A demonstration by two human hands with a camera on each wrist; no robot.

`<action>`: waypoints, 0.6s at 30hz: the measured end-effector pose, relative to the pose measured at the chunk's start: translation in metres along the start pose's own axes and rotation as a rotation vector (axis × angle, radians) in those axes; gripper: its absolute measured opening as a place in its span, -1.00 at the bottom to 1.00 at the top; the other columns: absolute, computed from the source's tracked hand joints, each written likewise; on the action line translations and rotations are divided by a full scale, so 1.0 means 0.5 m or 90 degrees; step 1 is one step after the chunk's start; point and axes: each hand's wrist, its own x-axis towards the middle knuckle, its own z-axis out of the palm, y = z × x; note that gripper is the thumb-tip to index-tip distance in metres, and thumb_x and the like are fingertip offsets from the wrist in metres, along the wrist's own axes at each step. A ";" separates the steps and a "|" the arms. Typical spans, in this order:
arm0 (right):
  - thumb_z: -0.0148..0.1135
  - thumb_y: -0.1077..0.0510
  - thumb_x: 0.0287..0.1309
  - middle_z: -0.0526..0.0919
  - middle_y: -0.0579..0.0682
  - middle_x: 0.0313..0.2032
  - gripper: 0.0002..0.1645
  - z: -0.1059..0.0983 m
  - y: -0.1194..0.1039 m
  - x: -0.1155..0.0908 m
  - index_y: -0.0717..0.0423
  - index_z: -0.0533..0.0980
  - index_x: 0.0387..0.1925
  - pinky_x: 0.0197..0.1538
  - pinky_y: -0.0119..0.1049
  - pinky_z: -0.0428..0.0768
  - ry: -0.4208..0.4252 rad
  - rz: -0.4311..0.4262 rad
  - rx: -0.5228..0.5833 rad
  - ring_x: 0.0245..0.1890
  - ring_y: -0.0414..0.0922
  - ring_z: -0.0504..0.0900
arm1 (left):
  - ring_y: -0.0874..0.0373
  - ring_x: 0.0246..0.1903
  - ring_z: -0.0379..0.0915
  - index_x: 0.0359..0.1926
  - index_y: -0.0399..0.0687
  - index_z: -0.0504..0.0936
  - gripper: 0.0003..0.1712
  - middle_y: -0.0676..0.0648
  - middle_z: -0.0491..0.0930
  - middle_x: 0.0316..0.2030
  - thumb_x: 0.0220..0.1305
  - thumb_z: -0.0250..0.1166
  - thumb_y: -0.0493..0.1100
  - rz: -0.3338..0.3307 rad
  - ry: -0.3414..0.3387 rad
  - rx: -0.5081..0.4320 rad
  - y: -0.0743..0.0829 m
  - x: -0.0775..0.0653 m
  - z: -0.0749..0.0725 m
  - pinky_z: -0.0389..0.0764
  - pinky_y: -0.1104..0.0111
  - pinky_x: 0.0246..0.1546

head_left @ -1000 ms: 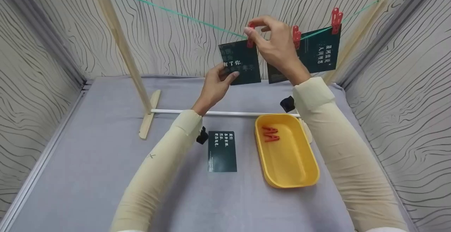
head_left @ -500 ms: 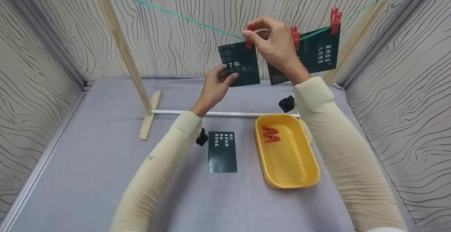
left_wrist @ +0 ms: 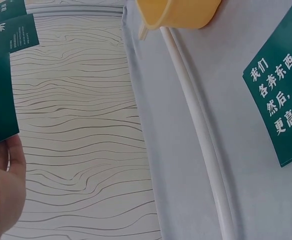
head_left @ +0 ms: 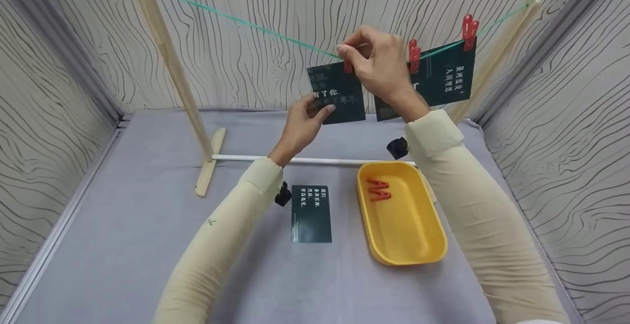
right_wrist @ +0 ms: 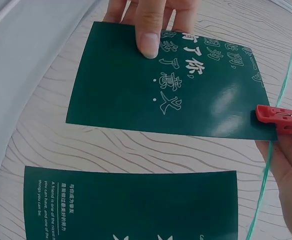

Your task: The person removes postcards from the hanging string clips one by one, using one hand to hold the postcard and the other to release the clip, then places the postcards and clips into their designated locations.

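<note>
My left hand pinches a dark green printed card by its lower left edge, with the thumb on the printed face. My right hand pinches a red clothespin by its handle end. In the right wrist view the clothespin's jaws sit over a corner of this card, beside the green string. Whether the string is inside the clip I cannot tell. To the right, further dark green cards hang from the string under red clothespins, partly hidden by my right hand and forearm.
A wooden post holds each end of the string; a white rod joins their feet. Another green card lies on the grey cloth. The yellow tray beside it contains two red clothespins.
The clothespin in my right hand sits slightly lower against the card and shows less above the fingers. My left hand keeps its hold on the card, nearly unmoved.
</note>
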 end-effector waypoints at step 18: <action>0.32 0.05 0.44 0.85 0.08 -0.17 -0.71 -0.002 0.022 -0.003 0.24 0.69 -0.09 -0.10 -0.60 0.68 0.036 -0.039 0.006 -0.20 -0.11 0.85 | 0.13 0.19 0.70 0.36 -0.01 0.56 -0.55 -0.08 0.73 0.20 0.51 0.31 -0.15 -0.008 -0.001 -0.014 -0.006 -0.006 0.018 0.70 0.35 0.21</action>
